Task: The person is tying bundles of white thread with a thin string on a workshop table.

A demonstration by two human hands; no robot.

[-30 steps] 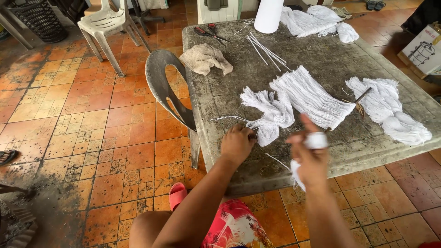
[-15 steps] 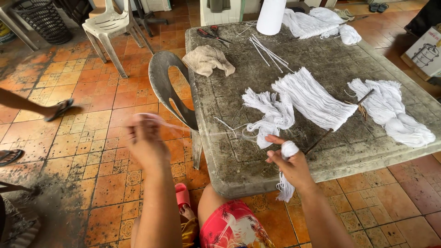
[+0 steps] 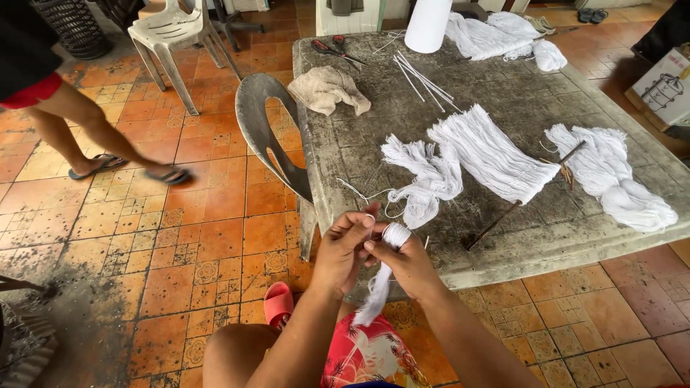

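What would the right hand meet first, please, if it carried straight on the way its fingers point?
Probably the left hand, which already touches the small white thread bundle that the right hand holds; depth between them is hard to judge.

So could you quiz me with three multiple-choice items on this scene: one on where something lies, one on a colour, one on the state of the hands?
1. Where do the dark-handled scissors lie?
A. on the tiled floor
B. on the grey stone table at its far left corner
C. on the white plastic chair

2. What colour is the small yarn bundle in the hands?
A. white
B. red
C. blue

3. How are the hands?
A. both flat on the table
B. one hanging idle
C. left hand and right hand together on the bundle

Answers: B, the scissors lie beside the beige cloth; A, the bundle matches the white skeins; C, both hands' fingers meet at it.
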